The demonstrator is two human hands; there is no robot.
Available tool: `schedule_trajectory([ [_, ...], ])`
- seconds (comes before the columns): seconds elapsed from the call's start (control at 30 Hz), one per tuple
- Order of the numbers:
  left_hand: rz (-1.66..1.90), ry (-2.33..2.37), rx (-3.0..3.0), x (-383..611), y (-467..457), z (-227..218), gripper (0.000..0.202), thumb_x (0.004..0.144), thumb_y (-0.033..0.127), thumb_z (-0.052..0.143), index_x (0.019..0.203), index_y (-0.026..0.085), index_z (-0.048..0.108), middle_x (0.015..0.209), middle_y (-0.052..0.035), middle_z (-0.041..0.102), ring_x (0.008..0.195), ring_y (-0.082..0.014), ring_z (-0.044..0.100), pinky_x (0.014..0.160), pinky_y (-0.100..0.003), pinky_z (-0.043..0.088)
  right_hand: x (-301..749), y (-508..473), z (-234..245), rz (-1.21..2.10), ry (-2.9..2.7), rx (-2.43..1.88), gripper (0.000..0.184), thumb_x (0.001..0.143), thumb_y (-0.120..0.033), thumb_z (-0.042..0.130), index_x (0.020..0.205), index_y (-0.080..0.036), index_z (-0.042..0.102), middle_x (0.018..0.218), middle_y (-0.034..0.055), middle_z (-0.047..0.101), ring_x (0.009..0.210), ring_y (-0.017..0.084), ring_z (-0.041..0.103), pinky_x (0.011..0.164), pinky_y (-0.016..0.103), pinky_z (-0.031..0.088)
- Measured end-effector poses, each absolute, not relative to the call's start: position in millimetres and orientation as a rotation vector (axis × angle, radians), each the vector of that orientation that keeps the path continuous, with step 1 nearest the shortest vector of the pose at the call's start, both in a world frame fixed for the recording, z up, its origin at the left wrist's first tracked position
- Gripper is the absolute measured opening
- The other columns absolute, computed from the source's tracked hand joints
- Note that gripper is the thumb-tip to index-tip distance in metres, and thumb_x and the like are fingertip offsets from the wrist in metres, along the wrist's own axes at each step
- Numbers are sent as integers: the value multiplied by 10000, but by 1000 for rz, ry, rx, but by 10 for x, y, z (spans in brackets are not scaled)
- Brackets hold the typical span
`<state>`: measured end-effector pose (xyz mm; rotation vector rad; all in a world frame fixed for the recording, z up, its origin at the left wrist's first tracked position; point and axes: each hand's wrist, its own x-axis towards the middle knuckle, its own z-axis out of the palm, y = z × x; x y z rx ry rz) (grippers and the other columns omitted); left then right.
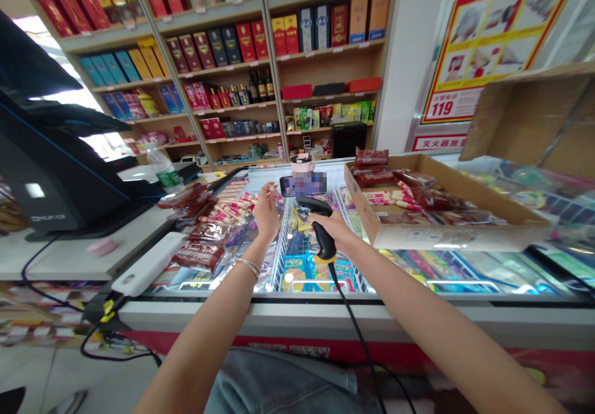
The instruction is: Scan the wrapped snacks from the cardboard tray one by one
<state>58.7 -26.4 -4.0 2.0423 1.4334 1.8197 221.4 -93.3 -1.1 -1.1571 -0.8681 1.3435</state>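
Note:
My right hand (335,227) is wrapped round the grip of a black barcode scanner (317,223) with an orange collar; its black cable (354,327) hangs down toward me. The scanner's head points at a phone (303,185) propped upright on the glass lid of a chest freezer (325,271). My left hand (266,211) is raised beside the phone, fingers pinched on a small pale wrapped snack stick (271,187). A bracelet sits on that wrist. More of these red-and-white sticks (227,211) lie piled on the lid just left of the hand.
A cardboard box (418,235) of red snack packs rests on the freezer at right. Dark red packets (199,254) and a white device (149,264) lie at left, beside a black till terminal (56,178) and a water bottle (162,169). Shelves of boxed goods stand behind.

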Motion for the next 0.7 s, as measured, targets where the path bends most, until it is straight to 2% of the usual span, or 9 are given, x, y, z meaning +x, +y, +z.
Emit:
schedule_trajectory([
  [0.43, 1822, 1450, 2062, 578, -265, -41, 292, 927, 282, 343, 1170, 231, 497, 1077, -44, 664, 902, -156, 631, 787, -265, 452, 2225, -895, -35, 1298, -864, -1115, 166, 669, -111, 650, 809, -130, 563, 529, -23, 556, 441, 105, 571, 469, 207, 512],
  [0.57, 1715, 1704, 2200, 473, -251, 19, 298, 926, 315, 363, 1141, 234, 553, 1009, -49, 678, 893, -187, 631, 785, -279, 440, 2230, -928, -7, 1346, -873, -1134, 208, 671, -167, 695, 830, -130, 567, 499, -24, 535, 442, 121, 573, 474, 230, 522],
  [0.7, 1610, 2057, 2271, 241, -242, 122, 331, 930, 275, 332, 1180, 258, 547, 1118, -74, 649, 998, -226, 601, 810, -310, 434, 2238, -954, 34, 1381, -834, -1120, 233, 692, -232, 708, 830, -147, 540, 492, -21, 531, 426, 130, 559, 462, 254, 520],
])
